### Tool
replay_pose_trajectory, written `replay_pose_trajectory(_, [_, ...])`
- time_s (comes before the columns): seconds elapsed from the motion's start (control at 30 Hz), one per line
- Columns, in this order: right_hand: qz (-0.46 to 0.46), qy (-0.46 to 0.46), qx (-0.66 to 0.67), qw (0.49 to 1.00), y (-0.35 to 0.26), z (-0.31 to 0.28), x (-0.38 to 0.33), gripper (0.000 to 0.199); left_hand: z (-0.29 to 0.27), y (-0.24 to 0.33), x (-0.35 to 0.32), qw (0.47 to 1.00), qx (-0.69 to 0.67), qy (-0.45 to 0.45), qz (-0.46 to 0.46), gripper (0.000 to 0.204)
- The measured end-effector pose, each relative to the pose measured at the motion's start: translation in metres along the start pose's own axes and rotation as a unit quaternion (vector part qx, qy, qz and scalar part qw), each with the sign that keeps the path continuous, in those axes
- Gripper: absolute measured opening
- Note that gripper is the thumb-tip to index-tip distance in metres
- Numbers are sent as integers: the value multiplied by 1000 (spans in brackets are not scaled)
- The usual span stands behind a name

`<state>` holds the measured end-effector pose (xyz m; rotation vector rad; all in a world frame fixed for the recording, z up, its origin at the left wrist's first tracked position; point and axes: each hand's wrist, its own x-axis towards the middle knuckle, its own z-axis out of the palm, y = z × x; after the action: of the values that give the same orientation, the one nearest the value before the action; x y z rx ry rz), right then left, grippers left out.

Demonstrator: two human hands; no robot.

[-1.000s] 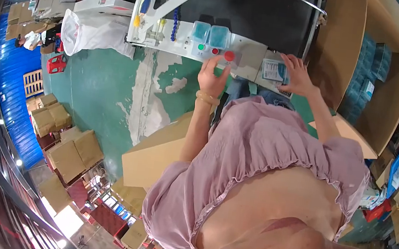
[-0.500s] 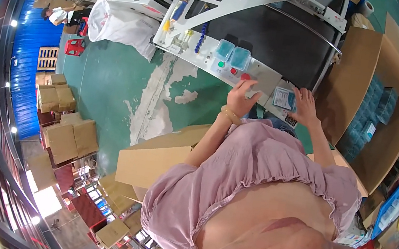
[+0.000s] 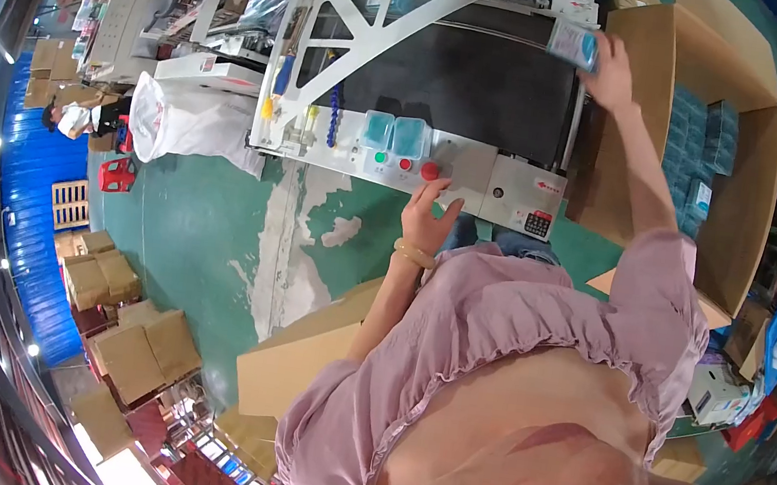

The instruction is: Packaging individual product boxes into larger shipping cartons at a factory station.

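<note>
My right hand (image 3: 611, 74) reaches to the far right corner of the machine. It grips a small blue-and-white pack (image 3: 570, 45) by its right side, over the end of the dark belt (image 3: 468, 86). My left hand (image 3: 426, 218) is at the front edge of the white control panel (image 3: 471, 173), just below a large red button (image 3: 430, 171). Its thumb and fingers are apart, with nothing between them. Two clear boxes with teal contents, a smaller one (image 3: 378, 130) and a wider one (image 3: 409, 138), stand side by side on the panel, left of that button.
A tall open carton (image 3: 625, 126) on the right holds several teal packs (image 3: 687, 135). A white frame (image 3: 376, 40) spans the belt's left part. Another carton (image 3: 297, 343) stands by my left forearm. A white sack (image 3: 198, 124) lies left of the machine; a person (image 3: 81, 119) is farther back.
My right hand has lifted the pack off the front panel and carried it away from me to the belt's far right end. My left hand stays by the red button; the view has shifted.
</note>
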<state>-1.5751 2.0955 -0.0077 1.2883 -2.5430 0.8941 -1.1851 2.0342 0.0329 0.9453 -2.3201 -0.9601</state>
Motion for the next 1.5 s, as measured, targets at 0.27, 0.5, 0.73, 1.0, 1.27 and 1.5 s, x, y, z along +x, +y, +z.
replay_pose_trajectory(0.27, [141, -143, -104, 974, 57, 39, 57, 77, -6, -3, -3, 1000, -7, 9, 0, 35])
replay_pose_trajectory(0.5, [159, -97, -81, 979, 49, 52, 53, 70, -13, -5, -9, 999, 8, 7, -31, 34])
replay_pose_trajectory(0.73, [-172, -147, 152, 962, -131, 56, -38, 67, -38, -64, 23, 992, 29, 98, -75, 35])
replay_pose_trajectory(1.0, [-297, -214, 76, 927, -258, 94, -68, 87, -56, -132, 119, 984, 158, 75, 14, 64])
replay_pose_trajectory(1.27, [-39, -244, 153, 957, -189, 61, -74, 77, -32, -113, 124, 982, 87, 35, -162, 78])
replay_pose_trajectory(1.5, [369, -234, 545, 715, -59, 22, -141, 44, -123, -53, 155, 856, -420, 237, -184, 53])
